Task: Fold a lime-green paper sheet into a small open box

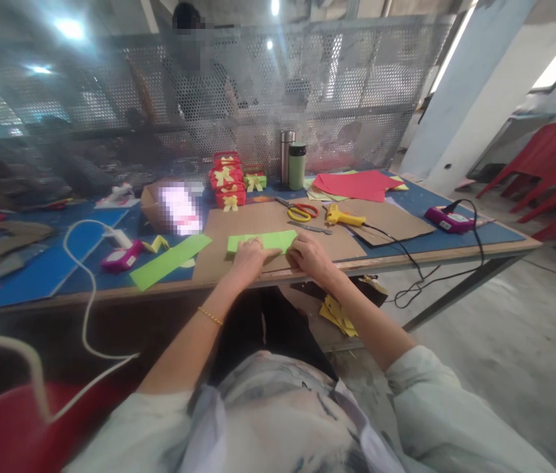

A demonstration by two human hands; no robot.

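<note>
A light green paper strip (262, 241) lies across a brown cardboard sheet (218, 253) in front of me. My left hand (252, 256) is on the strip's lower edge, fingers curled over it and thumb stretched to the right. At the strip's right end, the fingers of my right hand (307, 255) pinch its edge; the fingertips are partly hidden. A second green paper strip (172, 263) lies slantwise at the left. Just beyond my right hand are a slim grey blade-like tool (310, 228) and yellow-and-red-handled scissors (300, 211).
A yellow glue gun (344, 215) trails a black cord over the table edge. Stacked red boxes with bows (228, 180), a green bottle (297, 167) and a steel flask (286, 156) stand behind. A lit phone (179, 208) leans at left. Purple devices (448, 220) flank the workspace.
</note>
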